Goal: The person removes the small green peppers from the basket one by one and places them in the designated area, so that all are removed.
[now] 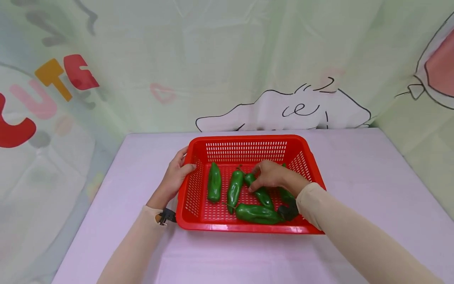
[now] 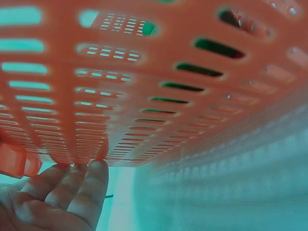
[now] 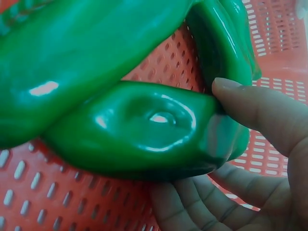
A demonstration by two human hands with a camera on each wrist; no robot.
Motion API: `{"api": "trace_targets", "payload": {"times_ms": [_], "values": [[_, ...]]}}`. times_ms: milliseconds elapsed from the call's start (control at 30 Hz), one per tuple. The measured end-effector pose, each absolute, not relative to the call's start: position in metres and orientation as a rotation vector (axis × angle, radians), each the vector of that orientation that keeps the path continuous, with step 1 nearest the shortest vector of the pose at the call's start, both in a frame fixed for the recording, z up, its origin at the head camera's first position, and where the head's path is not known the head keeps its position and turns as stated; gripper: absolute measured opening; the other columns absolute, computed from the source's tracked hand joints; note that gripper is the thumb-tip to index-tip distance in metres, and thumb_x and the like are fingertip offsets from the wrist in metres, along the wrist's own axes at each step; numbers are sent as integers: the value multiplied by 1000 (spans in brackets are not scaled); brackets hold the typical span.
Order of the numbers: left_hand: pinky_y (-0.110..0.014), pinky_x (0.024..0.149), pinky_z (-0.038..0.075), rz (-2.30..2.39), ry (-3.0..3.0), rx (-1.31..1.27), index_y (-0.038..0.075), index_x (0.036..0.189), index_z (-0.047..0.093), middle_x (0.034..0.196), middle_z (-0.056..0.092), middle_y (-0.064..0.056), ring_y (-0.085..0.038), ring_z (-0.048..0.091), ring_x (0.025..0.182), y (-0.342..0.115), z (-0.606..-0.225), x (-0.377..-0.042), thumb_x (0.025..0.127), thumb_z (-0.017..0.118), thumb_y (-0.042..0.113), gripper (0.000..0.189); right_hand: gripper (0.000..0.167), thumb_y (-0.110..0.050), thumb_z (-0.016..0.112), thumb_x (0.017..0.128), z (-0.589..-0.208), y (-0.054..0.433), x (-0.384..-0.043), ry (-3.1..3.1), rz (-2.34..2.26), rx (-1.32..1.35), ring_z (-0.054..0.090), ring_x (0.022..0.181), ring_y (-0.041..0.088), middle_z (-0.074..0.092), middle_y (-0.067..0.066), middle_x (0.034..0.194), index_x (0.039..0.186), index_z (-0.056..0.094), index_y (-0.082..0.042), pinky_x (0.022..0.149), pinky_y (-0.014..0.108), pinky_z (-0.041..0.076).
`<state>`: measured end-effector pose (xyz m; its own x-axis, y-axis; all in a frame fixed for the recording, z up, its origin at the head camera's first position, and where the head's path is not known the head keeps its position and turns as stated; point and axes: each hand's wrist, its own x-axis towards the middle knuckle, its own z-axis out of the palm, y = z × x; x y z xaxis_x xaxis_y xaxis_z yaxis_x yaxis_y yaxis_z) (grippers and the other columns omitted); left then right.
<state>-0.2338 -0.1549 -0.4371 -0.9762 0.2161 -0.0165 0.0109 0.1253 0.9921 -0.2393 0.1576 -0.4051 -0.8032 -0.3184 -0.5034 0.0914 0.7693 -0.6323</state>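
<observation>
I record a pale lilac worktop across the lower half of the head view, carrying a red basket just below centre. The left hand, left of centre, grips the basket's left wall, thumb over the rim. The right hand, right of centre, pinches one green pepper inside the basket; I count four other peppers around it.
</observation>
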Motion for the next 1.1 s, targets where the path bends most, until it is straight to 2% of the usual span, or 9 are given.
{"api": "trace_targets", "payload": {"times_ms": [600,1100], "values": [[-49,84,63,1962,2241,237,12,162,29,149,55,-20,-45,66,121,-153,-437,-232,99,54,7,68,47,-21,86,79,-403,162,-235,2358,-967,-163,64,87,22,71,12,105,117,71,3,76,34,61],[-48,86,63,1948,2238,221,14,163,28,151,53,-18,-43,65,122,-155,-437,-234,99,56,9,70,60,-22,82,85,-374,167,-238,2344,-1109,-118,66,101,27,71,16,119,135,61,4,94,48,60]]}}
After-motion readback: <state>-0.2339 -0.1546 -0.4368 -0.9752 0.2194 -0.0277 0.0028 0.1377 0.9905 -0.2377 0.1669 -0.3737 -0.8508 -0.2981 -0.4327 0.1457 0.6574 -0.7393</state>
